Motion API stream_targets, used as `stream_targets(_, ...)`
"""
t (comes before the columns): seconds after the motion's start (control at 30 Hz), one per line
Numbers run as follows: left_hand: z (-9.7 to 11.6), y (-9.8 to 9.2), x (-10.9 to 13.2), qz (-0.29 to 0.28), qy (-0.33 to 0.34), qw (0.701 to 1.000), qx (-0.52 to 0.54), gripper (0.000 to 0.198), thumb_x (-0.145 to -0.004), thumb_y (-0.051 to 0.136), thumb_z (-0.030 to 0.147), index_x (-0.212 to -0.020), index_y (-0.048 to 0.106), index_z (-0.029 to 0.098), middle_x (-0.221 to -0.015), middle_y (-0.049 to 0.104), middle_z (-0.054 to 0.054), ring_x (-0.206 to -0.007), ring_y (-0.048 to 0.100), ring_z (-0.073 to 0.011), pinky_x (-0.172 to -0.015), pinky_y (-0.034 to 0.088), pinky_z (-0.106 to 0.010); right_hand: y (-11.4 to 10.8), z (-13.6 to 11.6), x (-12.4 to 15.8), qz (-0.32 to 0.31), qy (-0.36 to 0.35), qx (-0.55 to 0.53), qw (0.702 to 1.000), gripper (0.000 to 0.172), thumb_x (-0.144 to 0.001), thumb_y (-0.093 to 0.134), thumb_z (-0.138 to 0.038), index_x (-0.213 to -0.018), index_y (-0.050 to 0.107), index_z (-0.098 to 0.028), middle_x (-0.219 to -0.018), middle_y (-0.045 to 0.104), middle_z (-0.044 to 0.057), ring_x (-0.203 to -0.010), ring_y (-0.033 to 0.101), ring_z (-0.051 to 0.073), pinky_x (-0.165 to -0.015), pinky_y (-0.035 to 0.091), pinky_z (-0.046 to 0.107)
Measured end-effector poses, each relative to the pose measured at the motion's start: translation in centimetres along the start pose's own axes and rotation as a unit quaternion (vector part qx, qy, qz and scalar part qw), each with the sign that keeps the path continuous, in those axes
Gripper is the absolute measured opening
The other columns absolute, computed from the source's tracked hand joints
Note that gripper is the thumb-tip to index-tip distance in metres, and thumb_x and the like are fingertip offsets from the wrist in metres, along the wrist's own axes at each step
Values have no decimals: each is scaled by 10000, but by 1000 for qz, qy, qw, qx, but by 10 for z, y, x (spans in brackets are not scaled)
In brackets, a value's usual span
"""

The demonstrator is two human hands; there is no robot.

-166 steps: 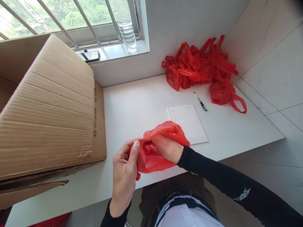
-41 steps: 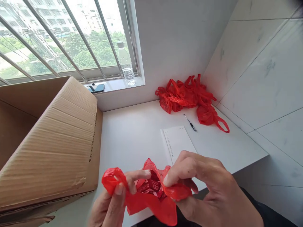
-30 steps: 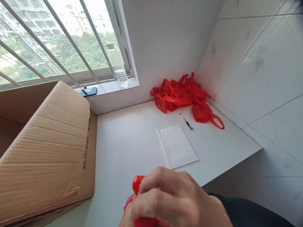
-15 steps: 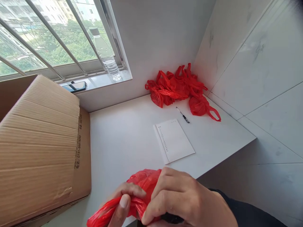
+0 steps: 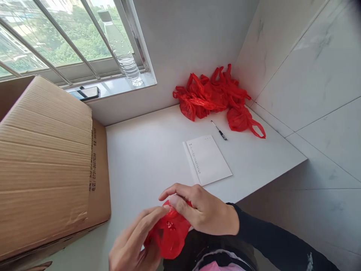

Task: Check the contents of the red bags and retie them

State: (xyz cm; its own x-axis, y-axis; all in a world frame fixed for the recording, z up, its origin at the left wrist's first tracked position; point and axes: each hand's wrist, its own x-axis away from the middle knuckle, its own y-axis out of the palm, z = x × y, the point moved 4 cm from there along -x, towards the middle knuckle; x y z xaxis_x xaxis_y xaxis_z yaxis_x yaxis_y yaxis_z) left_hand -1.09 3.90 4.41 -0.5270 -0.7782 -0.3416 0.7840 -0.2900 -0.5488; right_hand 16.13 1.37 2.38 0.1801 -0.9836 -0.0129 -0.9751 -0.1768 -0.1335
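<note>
Close to the front edge of the white table, a red plastic bag (image 5: 173, 237) sits bunched between my two hands. My left hand (image 5: 138, 239) is curled round its left side, with the fingertips on the bag's top. From the right, my right hand (image 5: 201, 210) cups it, thumb pressed on the red plastic and fingers bent over the far side. Part of the bag is hidden behind my fingers. What is inside it cannot be made out.
Several tied red bags (image 5: 208, 96) lie heaped in the back corner of the white table (image 5: 141, 158). A white notebook (image 5: 210, 160) and a pen (image 5: 219, 131) lie nearer. Left stands an open cardboard box (image 5: 47, 162). A water bottle (image 5: 121, 51) and a phone (image 5: 84, 93) are on the windowsill.
The twisted end of the bag no longer stretches left between my fingers; the bag is now gathered up in both hands. My right hand has turned and lies over its far side.
</note>
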Motion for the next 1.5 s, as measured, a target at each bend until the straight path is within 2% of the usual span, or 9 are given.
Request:
stream_targets(0.17, -9, 5, -5, 38, 50, 997, -36, 454, -898, 659, 19, -1237, 675, 322, -1168, 676, -44, -1048, 678, -184, -803, 580, -262, 2, 7, -2, -67, 37, -32, 997, 316, -1023, 502, -254, -1320, 605, -224, -805, 642, -29, -693, 561, 119, -662, 455, 248)
stream_targets(0.37, -13, 10, 4, 5, 76, 990, -120, 630, -934, 604, 37, -1475, 536, 350, -1437, 600, -72, -1357, 494, -285, -1075, 490, -458, -8, 2, 1, 18, -6, -5, 1000, 156, -1009, 562, -242, -1088, 693, -211, -1027, 727, 28, -946, 659, 153, -866, 508, 289)
stream_targets(0.47, -32, 9, 32, -16, 27, 994, -105, 644, -985, 504, 67, -1561, 420, 344, -1538, 534, -61, -1447, 422, -299, -1137, 436, -511, -24, 12, 15, 80, -2, 96, 992, 127, -994, 575, -230, -1033, 695, -230, -1033, 719, 40, -983, 663, 180, -855, 526, 312)
stream_targets(0.67, -79, -3, 94, 16, -170, 982, -78, 475, -1059, 426, 193, -1482, 523, 388, -1502, 573, -11, -1470, 402, -250, -1173, 391, -486, -50, 67, 48, 124, 171, 182, 960, 214, -1035, 503, -376, -1009, 677, -254, -1070, 722, 50, -1014, 679, 222, -564, 467, 276)
stream_targets(0.77, -76, 12, 91, -22, -162, 984, -67, 487, -1095, 300, 324, -1571, 402, 329, -1633, 416, -31, -1551, 269, -265, -1235, 314, -516, -35, 77, 51, 164, 179, 151, 958, 217, -1039, 481, -406, -1149, 595, -258, -1261, 676, 79, -1117, 668, 236, -606, 538, 280)
stream_targets(0.87, -66, 37, 74, -84, -46, 984, -151, 594, -1083, 347, 350, -1646, 208, 219, -1689, 309, -79, -1585, 170, -293, -1279, 205, -525, -4, 76, 46, 195, 115, 127, 966, 203, -1048, 462, -379, -1217, 497, -272, -1450, 562, 97, -1286, 593, 234, -834, 617, 345)
stream_targets(0.97, -71, 62, 65, -126, 39, 965, -227, 609, -1073, 358, 255, -1647, 175, 164, -1688, 310, -83, -1587, 172, -273, -1288, 186, -477, 30, 82, 41, 179, 20, 189, 965, 175, -1054, 442, -293, -1225, 458, -263, -1530, 483, 107, -1439, 455, 234, -1122, 501, 469)
stream_targets(1.07, -85, 77, 64, -127, 54, 958, -250, 595, -1071, 354, 257, -1638, 207, 151, -1686, 315, -77, -1582, 194, -273, -1295, 149, -480, 52, 98, 38, 175, -47, 274, 944, 212, -1047, 447, -256, -1258, 449, -237, -1568, 435, 129, -1509, 349, 267, -1184, 428, 554)
stream_targets(1.5, -103, 95, 66, -126, 27, 950, -283, 641, -1012, 419, 167, -1629, 243, 153, -1685, 304, -56, -1574, 225, -249, -1303, 121, -440, 55, 134, 32, 159, -43, 377, 912, 263, -1046, 397, -204, -1300, 465, -199, -1608, 407, 110, -1534, 288, 249, -1234, 327, 577)
